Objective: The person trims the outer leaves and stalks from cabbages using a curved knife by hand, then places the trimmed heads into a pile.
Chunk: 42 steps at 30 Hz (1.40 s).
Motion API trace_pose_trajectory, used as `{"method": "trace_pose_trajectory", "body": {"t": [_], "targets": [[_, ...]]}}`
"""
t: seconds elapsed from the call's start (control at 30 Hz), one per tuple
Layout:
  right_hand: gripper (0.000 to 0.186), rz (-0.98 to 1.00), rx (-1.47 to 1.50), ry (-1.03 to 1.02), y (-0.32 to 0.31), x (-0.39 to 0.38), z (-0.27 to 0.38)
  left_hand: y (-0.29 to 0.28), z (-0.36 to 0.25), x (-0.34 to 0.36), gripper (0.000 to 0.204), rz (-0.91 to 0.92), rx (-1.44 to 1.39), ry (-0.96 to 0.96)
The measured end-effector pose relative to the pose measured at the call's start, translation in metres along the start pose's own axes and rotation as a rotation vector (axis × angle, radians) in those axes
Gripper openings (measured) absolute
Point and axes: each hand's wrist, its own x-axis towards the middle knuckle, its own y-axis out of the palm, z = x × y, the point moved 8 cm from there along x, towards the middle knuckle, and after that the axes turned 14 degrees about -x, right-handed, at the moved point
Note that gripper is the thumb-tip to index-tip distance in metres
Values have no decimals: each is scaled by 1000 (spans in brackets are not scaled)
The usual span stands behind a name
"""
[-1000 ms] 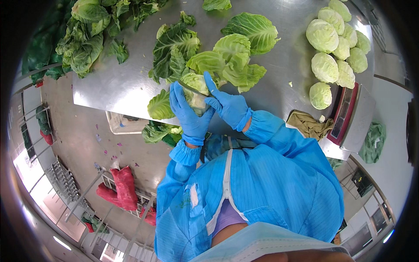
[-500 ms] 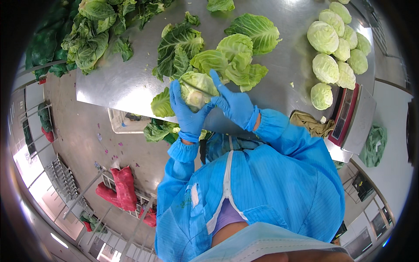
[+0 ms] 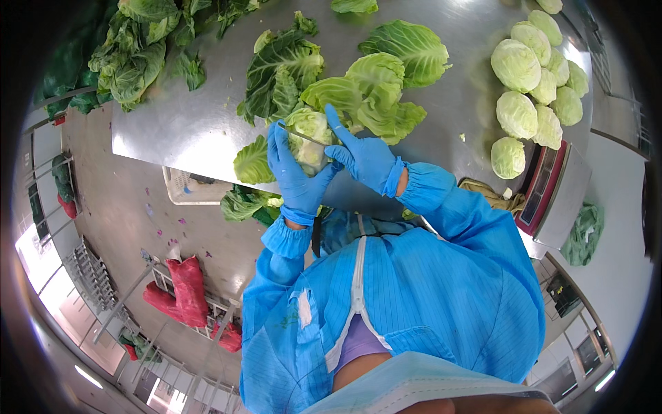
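Observation:
A pale green cabbage (image 3: 309, 124) rests at the near edge of the metal table, its cut stem end facing me. My left hand (image 3: 298, 181), in a blue glove, cups it from the left and below, with the thumb along its near side. In my right hand (image 3: 372, 163), also gloved, is a knife (image 3: 303, 136) with a thin blade lying across the cabbage near the stem. The right index finger is stretched out over the far side, and the knife's handle is hidden in the palm. Loose outer leaves (image 3: 376, 86) lie just beyond, and a single leaf (image 3: 254, 162) sits left of my left hand.
Several trimmed cabbages (image 3: 516, 63) are grouped at the right, beside a red-and-grey scale (image 3: 545, 186). Leafy scraps (image 3: 131, 65) pile up at the far left. Below the table edge (image 3: 148, 157) are a white crate (image 3: 181, 190) and red mesh sacks (image 3: 186, 290) on a rack.
The right hand and knife have shifted slightly left across the cabbage, so the blade tip reaches the left fingers. The left hand keeps its hold. The whole view has moved a little.

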Motion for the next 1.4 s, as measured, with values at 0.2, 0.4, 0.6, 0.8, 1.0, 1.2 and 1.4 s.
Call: {"method": "trace_pose_trajectory", "body": {"t": [0.2,0.4,0.6,0.8,1.0,1.2,1.4], "targets": [[70,-86,-100,0,-11,4,9,0,0,-1,113,-20,36,-37],[71,-96,-226,34,-10,5,13,0,5,-3,115,-43,-4,-26],[70,-73,-127,48,-14,3,13,3,3,-10,113,-54,39,70],[58,-387,-154,-89,-33,5,-4,9,-13,-12,111,-48,73,105],[48,-224,-79,-23,-42,1,10,-4,-6,-15,117,-32,-18,61],[42,-280,46,-116,-29,-7,33,-24,5,-12,120,47,-69,-64],[44,-49,829,540,-15,36,-77,-29,28,-25,118,-23,-328,-189]]}}
